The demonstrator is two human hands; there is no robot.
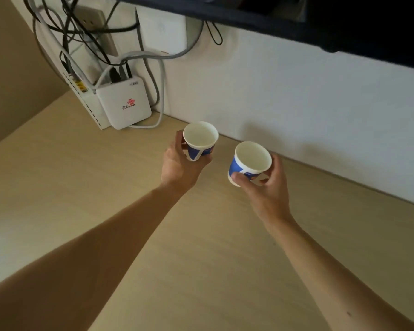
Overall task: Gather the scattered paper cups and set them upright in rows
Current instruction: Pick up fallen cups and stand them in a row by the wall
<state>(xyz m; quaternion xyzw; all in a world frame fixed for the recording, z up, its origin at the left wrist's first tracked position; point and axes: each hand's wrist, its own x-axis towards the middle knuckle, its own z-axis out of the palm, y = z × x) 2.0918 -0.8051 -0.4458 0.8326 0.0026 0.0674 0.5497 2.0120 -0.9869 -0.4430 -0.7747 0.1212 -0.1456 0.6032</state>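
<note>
A person's left hand and right hand each grip one blue-and-white paper cup over a pale wooden table, close to the foot of a white wall. The left-hand cup sits at about 10 o'clock from the right-hand cup, the two apart with bare tabletop showing between them.

Both cups are mouth-up, their long axes near vertical, the right-hand one leaning slightly toward 1 o'clock. The left fingers curl round the lower wall of their cup, thumb on its 9 o'clock side. The right thumb presses the near wall at 7 o'clock while the other fingers wrap the 3 o'clock side. Whether either base touches the wood cannot be told, as the fingers hide both.

The coming move looks like a straight lowering: each cup already stands above its hand's grip and needs no turning. The left hand is nearer the wall, so its cup would likely land first and set the row's line (no other cups are in view).

At 10 o'clock a white router box leans on the wall under a tangle of cables; a dark screen edge spans the top.
</note>
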